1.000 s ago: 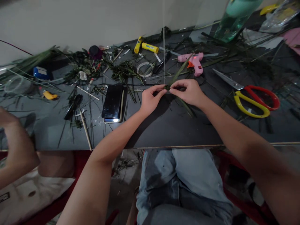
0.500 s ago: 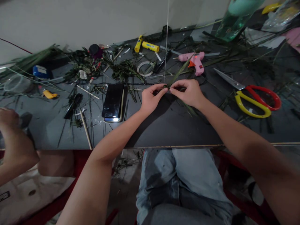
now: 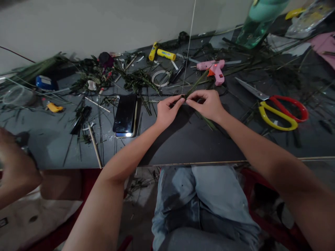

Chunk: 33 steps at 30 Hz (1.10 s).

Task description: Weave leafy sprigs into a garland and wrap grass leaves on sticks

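Observation:
My left hand (image 3: 166, 111) pinches the lower end of a thin pale stick (image 3: 188, 48), which rises nearly upright and leans slightly right. Right beside it, my right hand (image 3: 206, 104) is closed in a pinch on a long green leaf strip (image 3: 195, 84). The fingertips of both hands almost touch around a small dark green bit where strip and stick meet; its details are too small to make out. Just behind my right hand lies a pink glue gun (image 3: 216, 71) with a red light lit.
Large scissors (image 3: 278, 113) with red and yellow handles lie to the right. Left of my hands are stacked phones (image 3: 125, 115), one light on. Leaf scraps, yellow glue sticks (image 3: 166, 54), a tape roll (image 3: 160, 78) and a green bottle (image 3: 258, 26) stand behind. Another person's arm (image 3: 15, 164) is far left.
The stick's top has tilted a little to the right, and my fingers have shifted slightly left. The view has moved a bit. The other person's hand at far left sits a little lower.

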Tool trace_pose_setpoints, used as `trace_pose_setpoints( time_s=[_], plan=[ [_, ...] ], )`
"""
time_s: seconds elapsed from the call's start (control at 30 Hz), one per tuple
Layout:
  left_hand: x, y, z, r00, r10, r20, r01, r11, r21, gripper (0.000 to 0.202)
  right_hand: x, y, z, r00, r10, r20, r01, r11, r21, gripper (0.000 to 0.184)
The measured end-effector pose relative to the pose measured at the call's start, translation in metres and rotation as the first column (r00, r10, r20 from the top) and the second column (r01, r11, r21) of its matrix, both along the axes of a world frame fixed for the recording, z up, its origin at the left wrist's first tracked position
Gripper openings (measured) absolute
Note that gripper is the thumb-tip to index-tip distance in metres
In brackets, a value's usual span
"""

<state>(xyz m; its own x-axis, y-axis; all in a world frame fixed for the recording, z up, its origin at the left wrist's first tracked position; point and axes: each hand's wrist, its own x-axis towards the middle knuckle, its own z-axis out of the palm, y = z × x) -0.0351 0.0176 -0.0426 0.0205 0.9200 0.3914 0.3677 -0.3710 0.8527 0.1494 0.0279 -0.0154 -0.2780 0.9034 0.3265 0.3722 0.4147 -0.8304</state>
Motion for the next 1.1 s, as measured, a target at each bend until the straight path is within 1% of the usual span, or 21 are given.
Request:
trace_pose_setpoints(
  time_s=[0.13,0.2,0.37,0.53,0.67,0.77,0.9,0.97,1.1],
  plan=[
    [0.000,0.000,0.000,0.998,0.015,-0.058,-0.015,1.000,-0.006,0.026,-0.001,-0.001,0.000,0.996,-0.086,-0.023,0.087,0.995,0.042,0.015],
    [-0.001,0.001,-0.001,0.997,0.003,-0.081,-0.004,1.000,-0.007,0.026,-0.001,-0.001,-0.001,0.994,-0.105,-0.019,0.106,0.992,0.074,0.015],
    [-0.002,0.003,-0.003,0.990,-0.075,-0.119,0.077,0.997,0.011,0.021,0.001,0.000,-0.002,0.997,-0.056,0.057,0.050,0.993,0.110,0.017],
    [-0.003,0.005,-0.009,0.984,-0.108,-0.143,0.116,0.992,0.046,0.027,0.004,0.004,-0.003,0.996,-0.024,0.081,0.018,0.997,0.074,0.020],
    [-0.005,0.005,-0.013,0.980,-0.066,-0.186,0.085,0.992,0.096,0.037,0.005,0.005,-0.003,0.992,-0.003,0.125,-0.008,0.996,0.089,0.018],
    [-0.005,0.005,-0.015,0.979,-0.064,-0.195,0.087,0.990,0.113,0.037,0.006,0.006,-0.001,0.990,-0.004,0.142,-0.010,0.995,0.095,0.015],
    [-0.004,0.004,-0.013,0.978,-0.041,-0.204,0.067,0.990,0.121,0.032,0.004,0.005,0.000,0.987,-0.016,0.158,0.004,0.997,0.071,0.013],
    [-0.004,0.003,-0.011,0.980,-0.026,-0.199,0.049,0.993,0.111,0.030,0.004,0.003,0.001,0.989,-0.033,0.143,0.024,0.998,0.066,0.015],
    [-0.003,0.000,-0.005,0.987,-0.014,-0.163,0.021,0.999,0.042,0.029,0.005,0.002,0.002,0.991,-0.091,0.100,0.084,0.994,0.072,0.023]
  ],
)
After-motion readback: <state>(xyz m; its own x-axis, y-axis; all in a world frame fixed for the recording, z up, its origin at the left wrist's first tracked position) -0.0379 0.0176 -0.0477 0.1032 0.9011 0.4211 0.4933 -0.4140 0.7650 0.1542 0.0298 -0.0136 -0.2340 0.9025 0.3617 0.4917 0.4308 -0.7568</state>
